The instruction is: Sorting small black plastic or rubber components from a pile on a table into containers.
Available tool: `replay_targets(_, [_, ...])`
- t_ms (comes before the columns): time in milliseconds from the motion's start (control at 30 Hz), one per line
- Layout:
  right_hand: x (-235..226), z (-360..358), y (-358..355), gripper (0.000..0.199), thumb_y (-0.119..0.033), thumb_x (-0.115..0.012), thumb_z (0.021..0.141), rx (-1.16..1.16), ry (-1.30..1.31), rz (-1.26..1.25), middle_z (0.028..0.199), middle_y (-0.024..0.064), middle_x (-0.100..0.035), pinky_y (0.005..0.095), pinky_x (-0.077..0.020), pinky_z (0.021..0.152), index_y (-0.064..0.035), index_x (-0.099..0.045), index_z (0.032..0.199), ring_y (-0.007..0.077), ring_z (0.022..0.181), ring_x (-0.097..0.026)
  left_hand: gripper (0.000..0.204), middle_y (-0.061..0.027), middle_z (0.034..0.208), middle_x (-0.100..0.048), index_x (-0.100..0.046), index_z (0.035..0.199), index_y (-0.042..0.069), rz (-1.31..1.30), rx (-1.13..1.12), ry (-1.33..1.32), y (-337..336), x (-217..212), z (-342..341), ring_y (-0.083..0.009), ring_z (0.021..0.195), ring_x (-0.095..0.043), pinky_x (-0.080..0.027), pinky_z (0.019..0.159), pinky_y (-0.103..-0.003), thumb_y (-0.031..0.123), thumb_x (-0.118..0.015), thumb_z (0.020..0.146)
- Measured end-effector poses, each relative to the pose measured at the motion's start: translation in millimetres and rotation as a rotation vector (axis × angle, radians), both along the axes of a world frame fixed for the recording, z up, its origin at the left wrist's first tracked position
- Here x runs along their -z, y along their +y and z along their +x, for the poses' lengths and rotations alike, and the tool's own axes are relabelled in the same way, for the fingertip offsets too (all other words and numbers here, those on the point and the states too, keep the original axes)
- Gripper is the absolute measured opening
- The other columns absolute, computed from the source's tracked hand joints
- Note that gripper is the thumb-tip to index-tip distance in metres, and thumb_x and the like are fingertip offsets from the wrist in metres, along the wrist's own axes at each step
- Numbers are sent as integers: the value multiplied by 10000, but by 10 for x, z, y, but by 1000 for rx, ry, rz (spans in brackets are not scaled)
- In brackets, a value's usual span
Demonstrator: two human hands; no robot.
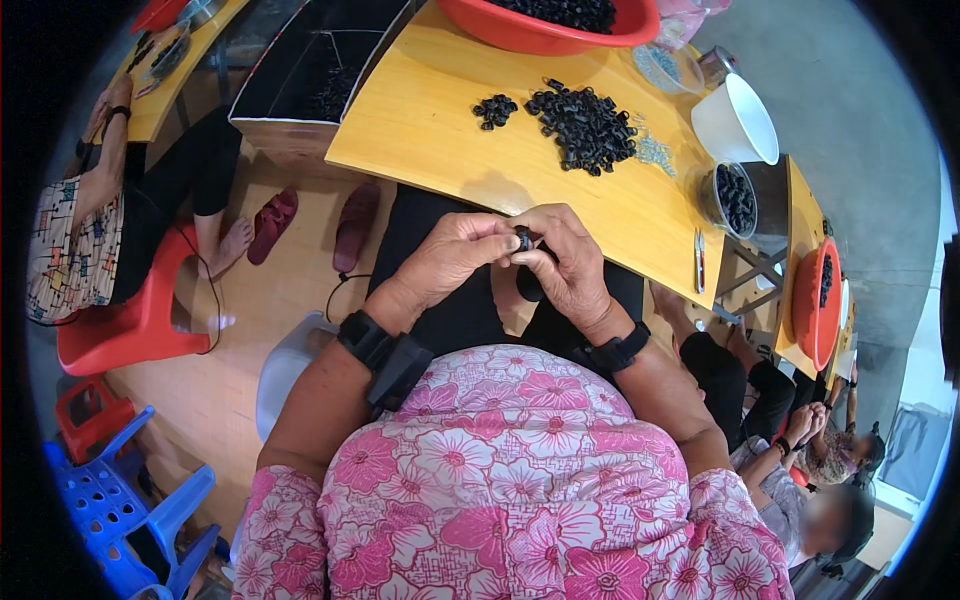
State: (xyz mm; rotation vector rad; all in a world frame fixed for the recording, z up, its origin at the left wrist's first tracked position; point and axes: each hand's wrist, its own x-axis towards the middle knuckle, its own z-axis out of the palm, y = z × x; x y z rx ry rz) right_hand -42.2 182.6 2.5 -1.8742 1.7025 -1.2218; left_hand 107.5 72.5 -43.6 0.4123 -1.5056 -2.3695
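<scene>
Over the lap, just short of the yellow table (pixel 430 120): left hand (pixel 450 258) and right hand (pixel 565 262) are pressing together, pinching one small black ring (pixel 523 239). Seemingly mid-fitting; next needs steady fingertip alignment.

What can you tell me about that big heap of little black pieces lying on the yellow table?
The heap of black pieces is a loose pile of many small, dark, ring-like parts, which look like plastic or rubber. It lies straight on the yellow table, beyond both hands, touched by neither. A smaller cluster sits apart to its left, and a few clear bits lie at its right edge. The red basin behind it holds more.
</scene>
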Motion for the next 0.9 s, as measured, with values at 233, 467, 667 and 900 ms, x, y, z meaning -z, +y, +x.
replay_targets(233, [-19,5,6,305,-130,-696,810,32,2,36,982,103,-585,344,-483,791,-67,-611,1097,268,893,-579,142,17,798,-618,-664,891,18,-60,-19,-28,-9,8,-8,-50,760,-549,-458,705,-211,145,-610,922])
replay_targets(467, [21,-51,4,254,-118,-714,799,46,-225,161,934,69,-594,299,-477,773,-85,-685,1050,201,863,-576,102,11,833,-624,-652,912,15,-146,-30,-99,-5,-45,15,-49,783,-549,-465,716,-216,110,-615,909])
replay_targets(667, [79,-131,15,183,-65,-662,850,62,-373,198,882,50,-617,273,-480,730,-68,-722,1023,143,824,-574,103,7,838,-630,-651,932,6,-88,-33,-61,58,-52,-11,-48,787,-551,-465,706,-210,101,-628,898])
replay_targets(900, [-38,-134,17,160,-57,-624,892,99,-620,424,884,29,-625,232,-478,685,-10,-713,1018,91,746,-570,108,11,784,-630,-666,909,-9,-227,-75,-74,71,-46,-17,-40,732,-540,-456,652,-211,94,-650,879])
